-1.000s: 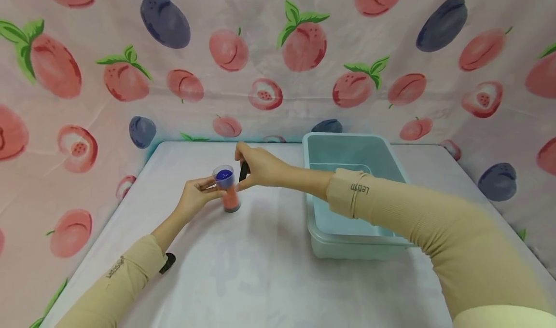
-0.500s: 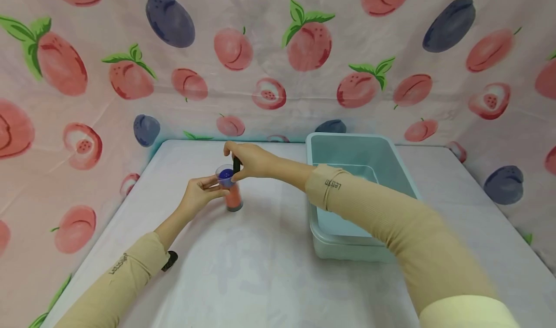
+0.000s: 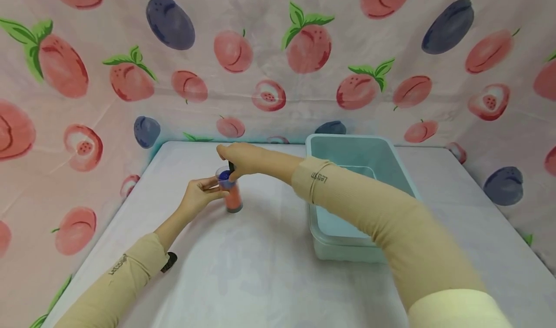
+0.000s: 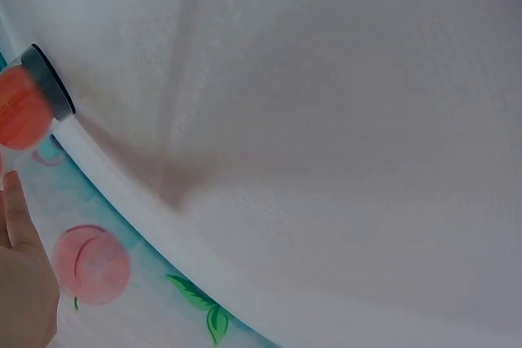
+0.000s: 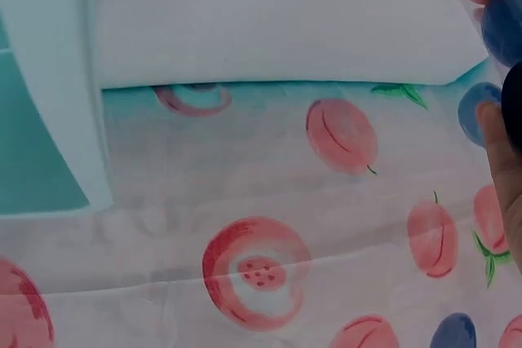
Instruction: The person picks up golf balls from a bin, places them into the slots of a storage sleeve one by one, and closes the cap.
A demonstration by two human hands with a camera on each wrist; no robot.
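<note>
A clear tube (image 3: 233,198) with a dark base stands on the white table, held by my left hand (image 3: 195,197), thumb on the near side and fingers behind. Orange balls (image 4: 23,107) fill its lower part, and a blue ball (image 3: 224,175) sits near the top. My right hand (image 3: 245,158) pinches a black round lid (image 3: 231,166), tilted up on edge right at the tube's rim. In the right wrist view the lid (image 5: 512,107) is close beside the blue ball (image 5: 502,28), partly cut off by the frame edge.
To the right stands a light blue plastic bin (image 3: 343,251), with my right sleeve (image 3: 356,202) passing over it. Behind the table hangs a fruit-print cloth (image 3: 269,53). A small black object (image 3: 169,262) shows at my left cuff.
My right hand has moved left with the lid, from beside the tube to its rim. The left hand keeps its hold on the tube, and the view has shifted slightly.
</note>
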